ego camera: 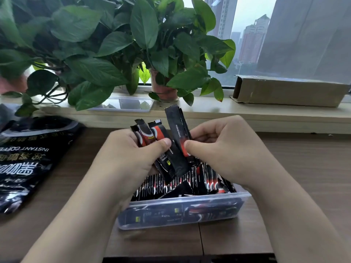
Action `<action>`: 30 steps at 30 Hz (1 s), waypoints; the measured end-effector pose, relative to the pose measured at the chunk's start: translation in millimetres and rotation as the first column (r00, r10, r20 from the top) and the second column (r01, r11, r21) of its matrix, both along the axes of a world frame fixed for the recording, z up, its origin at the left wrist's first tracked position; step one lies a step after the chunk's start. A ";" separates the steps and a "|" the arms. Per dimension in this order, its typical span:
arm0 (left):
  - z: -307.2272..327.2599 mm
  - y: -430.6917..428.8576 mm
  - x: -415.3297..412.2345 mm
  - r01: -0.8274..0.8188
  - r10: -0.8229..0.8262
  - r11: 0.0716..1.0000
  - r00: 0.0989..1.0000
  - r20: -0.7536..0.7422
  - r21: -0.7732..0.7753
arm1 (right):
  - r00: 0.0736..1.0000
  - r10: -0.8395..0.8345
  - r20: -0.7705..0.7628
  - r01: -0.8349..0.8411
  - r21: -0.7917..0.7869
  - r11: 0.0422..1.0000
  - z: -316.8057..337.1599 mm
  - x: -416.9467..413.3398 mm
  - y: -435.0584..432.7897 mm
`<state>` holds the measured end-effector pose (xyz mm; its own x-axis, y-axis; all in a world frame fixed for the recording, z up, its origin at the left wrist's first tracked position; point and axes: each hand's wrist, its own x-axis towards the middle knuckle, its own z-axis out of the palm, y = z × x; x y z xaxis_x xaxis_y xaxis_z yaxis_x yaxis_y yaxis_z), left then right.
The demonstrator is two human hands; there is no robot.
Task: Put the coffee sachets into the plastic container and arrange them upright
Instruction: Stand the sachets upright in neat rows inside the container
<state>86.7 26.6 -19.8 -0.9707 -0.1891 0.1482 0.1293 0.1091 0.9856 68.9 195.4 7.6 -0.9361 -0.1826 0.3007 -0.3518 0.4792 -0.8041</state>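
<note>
3 coffee sachets [152, 132] fan from the gripping left hand [129, 154]; right hand [224, 149] pinches 2 over 1 container [180, 211].

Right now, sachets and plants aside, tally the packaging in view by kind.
Plastic container: 1
Clear plastic lid: 1
Instant coffee bag: 1
Cardboard box: 1
Total: 4

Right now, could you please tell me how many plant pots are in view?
2. One terracotta pot stands on the windowsill in the middle; one reddish pot sits at the far left edge, mostly behind leaves. The foliage may hide more.
</note>
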 end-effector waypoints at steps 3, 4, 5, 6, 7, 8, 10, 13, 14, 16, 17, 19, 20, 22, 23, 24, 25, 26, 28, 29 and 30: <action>2.8 -2.2 0.0 0.010 -0.010 1.000 1.000 0.026 0.003 | 0.999 -0.039 -0.028 0.040 0.046 0.998 5.4 3.9 2.8; 2.9 -2.8 -1.1 0.006 -0.007 1.000 0.999 0.034 0.026 | 0.997 -0.069 -0.026 0.070 0.041 0.997 7.4 3.8 6.3; 2.8 -3.8 -2.6 -0.003 0.000 0.998 0.999 0.041 0.071 | 0.994 -0.109 -0.026 0.110 0.018 0.994 9.5 2.3 11.7; 2.7 -5.1 -4.7 -0.028 0.021 0.992 0.998 0.054 0.127 | 0.988 -0.154 -0.028 0.154 -0.019 0.988 11.7 -0.2 18.5; 2.8 -6.7 -7.3 -0.073 0.062 0.980 0.996 0.065 0.184 | 0.980 -0.195 -0.028 0.193 -0.064 0.979 13.5 -2.7 25.7; 3.3 -7.3 -9.8 -0.125 0.112 0.965 0.991 0.069 0.231 | 0.973 -0.232 -0.023 0.228 -0.107 0.968 14.9 -4.4 31.9; 4.5 -7.1 -12.1 -0.191 0.186 0.937 0.981 0.044 0.292 | 0.955 -0.296 -0.005 0.292 -0.158 0.943 15.0 -7.6 40.8; 6.1 -5.3 -9.2 -0.187 0.196 0.956 0.980 -0.021 0.226 | 0.935 -0.355 0.026 0.353 -0.199 0.914 11.4 -13.1 48.5; 6.7 -4.0 -8.2 -0.162 0.172 0.971 0.984 -0.042 0.177 | 0.932 -0.361 0.043 0.362 -0.198 0.911 10.0 -14.9 49.5; 10.3 1.7 -7.6 -0.076 0.080 0.994 0.996 -0.046 0.074 | 0.932 -0.355 0.077 0.363 -0.177 0.915 6.8 -18.8 50.0; 12.3 5.4 -9.9 -0.035 0.034 0.999 0.999 -0.036 -0.025 | 0.933 -0.349 0.089 0.360 -0.168 0.918 5.3 -20.7 50.5; 14.8 12.1 -18.8 0.026 -0.038 0.940 0.999 -0.029 -0.339 | 0.932 -0.347 0.103 0.360 -0.167 0.918 3.6 -24.3 54.0; 15.9 15.0 -24.7 0.058 -0.091 0.874 0.995 -0.045 -0.482 | 0.929 -0.353 0.108 0.367 -0.170 0.914 3.4 -25.7 57.2; 20.3 22.7 -35.6 0.176 -0.285 0.732 0.957 -0.061 -0.658 | 0.918 -0.378 0.117 0.394 -0.185 0.900 4.1 -28.6 65.3; 21.3 26.4 -40.9 0.242 -0.401 0.643 0.915 -0.050 -0.727 | 0.913 -0.390 0.119 0.407 -0.198 0.892 4.5 -30.0 69.6; 21.2 29.9 -46.6 0.296 -0.507 0.535 0.861 -0.021 -0.792 | 0.909 -0.399 0.120 0.416 -0.211 0.884 5.1 -30.7 73.3; 21.8 33.5 -51.8 0.336 -0.600 0.426 0.800 0.016 -0.840 | 0.905 -0.408 0.121 0.425 -0.220 0.878 5.8 -30.8 76.3; 21.2 36.8 -57.4 0.364 -0.670 0.311 0.739 0.069 -0.878 | 0.902 -0.414 0.122 0.431 -0.226 0.874 6.4 -30.5 78.5; 19.9 43.6 -66.7 0.368 -0.743 0.084 0.642 0.188 -0.926 | 0.901 -0.416 0.122 0.434 -0.226 0.872 6.6 -29.9 81.5; 16.5 46.9 -71.2 0.372 -0.752 -0.002 0.611 0.246 -0.928 | 0.902 -0.414 0.123 0.431 -0.225 0.874 6.5 -29.6 82.4; 13.5 49.5 -74.6 0.386 -0.751 -0.056 0.591 0.294 -0.921 | 0.903 -0.410 0.126 0.428 -0.223 0.876 6.2 -29.2 82.7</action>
<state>12.0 76.1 -6.3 -0.5419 0.8373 -0.0730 0.8164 0.5450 0.1910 39.7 278.1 13.8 -0.9295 0.3005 0.2136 -0.0974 0.3586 -0.9284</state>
